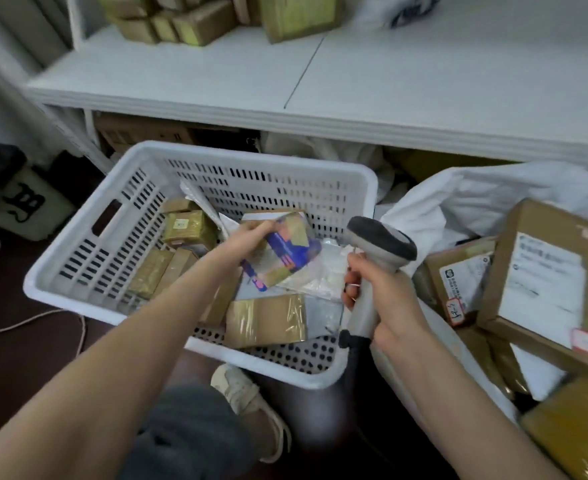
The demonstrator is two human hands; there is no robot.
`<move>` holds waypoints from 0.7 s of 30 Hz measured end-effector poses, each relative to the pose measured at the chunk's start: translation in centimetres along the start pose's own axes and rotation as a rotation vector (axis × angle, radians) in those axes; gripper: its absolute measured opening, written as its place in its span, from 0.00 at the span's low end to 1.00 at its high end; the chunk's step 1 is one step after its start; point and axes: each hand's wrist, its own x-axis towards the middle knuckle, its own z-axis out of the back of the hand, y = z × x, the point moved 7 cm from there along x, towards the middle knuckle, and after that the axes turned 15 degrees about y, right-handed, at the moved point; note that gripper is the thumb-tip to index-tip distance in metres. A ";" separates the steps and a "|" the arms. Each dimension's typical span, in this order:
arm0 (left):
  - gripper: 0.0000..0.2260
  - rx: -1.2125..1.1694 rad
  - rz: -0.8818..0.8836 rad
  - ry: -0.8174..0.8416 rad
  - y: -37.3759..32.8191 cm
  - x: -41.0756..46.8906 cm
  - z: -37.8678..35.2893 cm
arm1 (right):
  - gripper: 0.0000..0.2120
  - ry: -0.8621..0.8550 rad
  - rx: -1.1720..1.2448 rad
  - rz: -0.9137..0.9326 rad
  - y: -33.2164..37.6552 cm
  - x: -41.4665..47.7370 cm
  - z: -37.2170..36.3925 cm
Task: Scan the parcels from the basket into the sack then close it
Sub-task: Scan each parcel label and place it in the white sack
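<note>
A white slotted basket stands on the floor in front of me and holds several taped brown parcels. My left hand grips a small parcel with a blue and orange print and holds it above the basket's middle. My right hand grips the handle of a grey barcode scanner, whose head points left toward that parcel. To the right, the open white sack holds several cardboard boxes with white labels.
A white shelf runs across the back with brown parcels stacked on it at the top left. Boxes and white bags sit under the shelf. My knee and shoe are below the basket. A cord lies on the dark floor at left.
</note>
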 end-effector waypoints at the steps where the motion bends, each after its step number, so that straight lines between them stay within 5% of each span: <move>1: 0.06 -0.037 -0.061 -0.027 -2.3 -1.6 0.1 | 0.03 -0.022 0.020 0.036 0.9 -1.0 0.6; 6: 0.22 -0.133 -0.406 0.031 -11.5 -9.3 -3.4 | 0.07 -0.001 0.127 0.146 4.7 -6.1 3.1; 11: 0.27 0.058 -0.689 0.171 -15.2 -14.9 -12.1 | 0.17 0.066 0.333 0.131 7.1 -10.3 5.5; 13: 0.31 0.091 -0.690 0.235 -14.8 -15.7 -14.6 | 0.18 0.065 0.348 0.152 7.4 -12.0 7.1; 17: 0.28 0.007 -0.615 0.372 -13.9 -16.4 -18.0 | 0.03 -0.060 0.248 0.244 7.5 -15.1 10.4; 21: 0.19 -0.149 -0.541 0.378 -13.5 -17.0 -20.7 | 0.11 -0.194 0.095 0.407 7.6 -16.6 12.6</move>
